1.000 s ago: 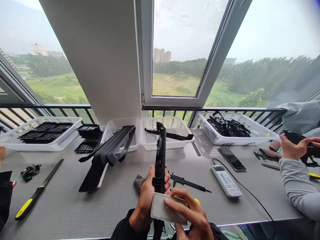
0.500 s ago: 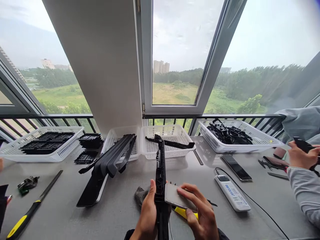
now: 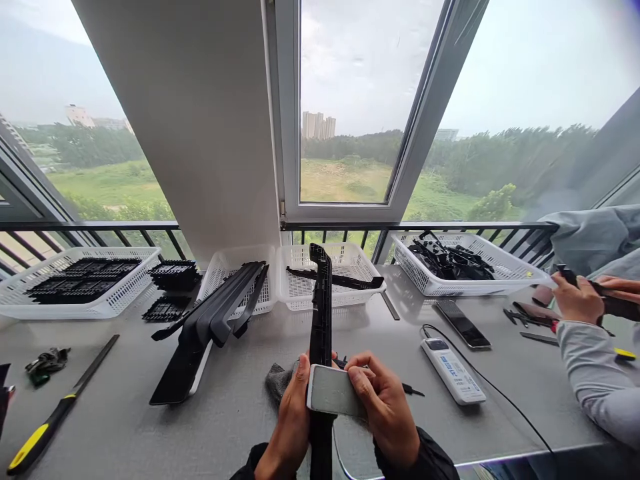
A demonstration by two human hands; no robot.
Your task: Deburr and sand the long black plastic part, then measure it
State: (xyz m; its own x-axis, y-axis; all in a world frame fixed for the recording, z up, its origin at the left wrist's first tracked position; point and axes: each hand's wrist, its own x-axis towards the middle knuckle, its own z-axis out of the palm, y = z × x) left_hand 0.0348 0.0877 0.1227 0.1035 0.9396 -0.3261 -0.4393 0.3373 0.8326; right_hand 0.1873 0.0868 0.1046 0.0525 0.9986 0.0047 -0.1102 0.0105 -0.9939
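Note:
My left hand (image 3: 293,417) is wrapped round a long black plastic trim piece (image 3: 321,320), which stands lengthwise in front of me, its curved end pointing away. Between the thumb and fingers of my right hand (image 3: 385,407) is a flat grey rectangular block (image 3: 336,391) with a pale rim. The block lies across the trim piece, close beside my left thumb; whether it presses on the plastic I cannot tell. Under my hands a dark grey cloth (image 3: 280,383) shows on the table, partly hidden. A thin dark pointed tool (image 3: 413,390) sticks out beyond my right hand.
White baskets (image 3: 107,303) with black parts line the railing. Black trim pieces (image 3: 220,313) lean out of one. A yellow-black file (image 3: 65,407) lies left; a power strip (image 3: 453,373), its cable and a phone (image 3: 463,325) lie right. A co-worker's hands (image 3: 580,300) hold a black part.
The trim piece has been turned over, now showing a smoother side. My right hand has moved the block left across it, and its broad face now shows. The yellow object beneath is hidden.

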